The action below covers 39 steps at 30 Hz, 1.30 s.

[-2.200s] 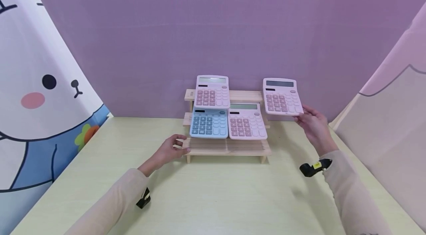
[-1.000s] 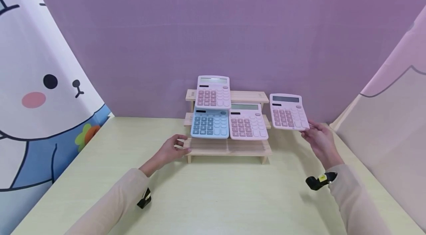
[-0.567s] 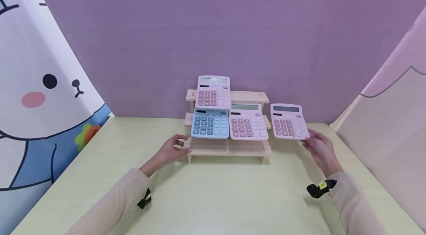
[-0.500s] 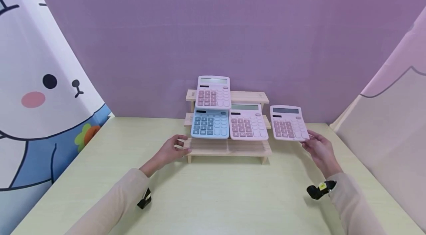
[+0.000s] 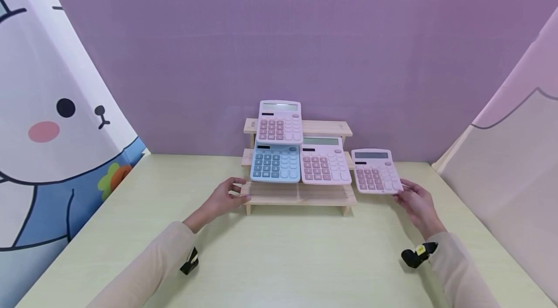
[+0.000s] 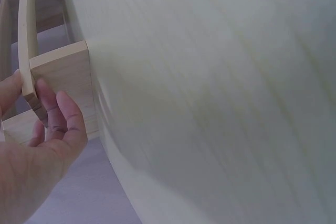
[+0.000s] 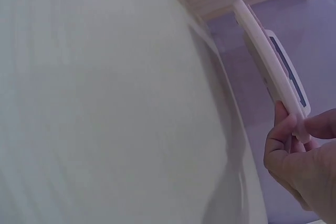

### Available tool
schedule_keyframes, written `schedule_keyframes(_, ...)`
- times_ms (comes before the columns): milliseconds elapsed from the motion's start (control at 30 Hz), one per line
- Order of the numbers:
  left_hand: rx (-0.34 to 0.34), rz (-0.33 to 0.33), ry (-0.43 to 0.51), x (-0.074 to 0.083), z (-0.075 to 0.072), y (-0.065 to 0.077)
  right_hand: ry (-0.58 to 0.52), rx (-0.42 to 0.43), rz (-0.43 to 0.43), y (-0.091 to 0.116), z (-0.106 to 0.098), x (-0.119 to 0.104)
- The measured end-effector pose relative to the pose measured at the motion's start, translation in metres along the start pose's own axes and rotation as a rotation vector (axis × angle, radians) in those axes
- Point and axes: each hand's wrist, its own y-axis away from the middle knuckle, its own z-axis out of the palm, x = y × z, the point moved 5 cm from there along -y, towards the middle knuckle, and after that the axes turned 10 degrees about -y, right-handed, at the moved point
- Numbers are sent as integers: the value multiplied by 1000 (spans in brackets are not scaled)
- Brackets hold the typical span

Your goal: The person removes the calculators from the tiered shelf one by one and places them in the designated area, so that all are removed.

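Fingers [image 7: 276, 144] of the right hand [image 5: 417, 205] pinch a calculator [image 5: 377, 172]; left hand [image 5: 222, 198] grips a rack [image 5: 298, 195].

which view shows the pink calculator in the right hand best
The head view: there the held pink calculator shows its screen and keys. The right wrist view shows it nearly edge-on, pinched by the right hand; the left wrist view does not show it.
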Motion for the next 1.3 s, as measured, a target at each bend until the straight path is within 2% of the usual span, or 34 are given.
schedule_keyframes(633,3,-13,-4,-1,0,0,98,17,34,-4,-11,13)
schedule_keyframes(1000,-10,-13,-15,0,0,1,88,16,37,-5,-11,16)
schedule_keyframes(1133,-13,-8,-18,6,-1,5,118,19,43,-6,-11,16)
schedule_keyframes(1300,-15,-9,-16,4,-1,4,159,16,53,-8,-10,17)
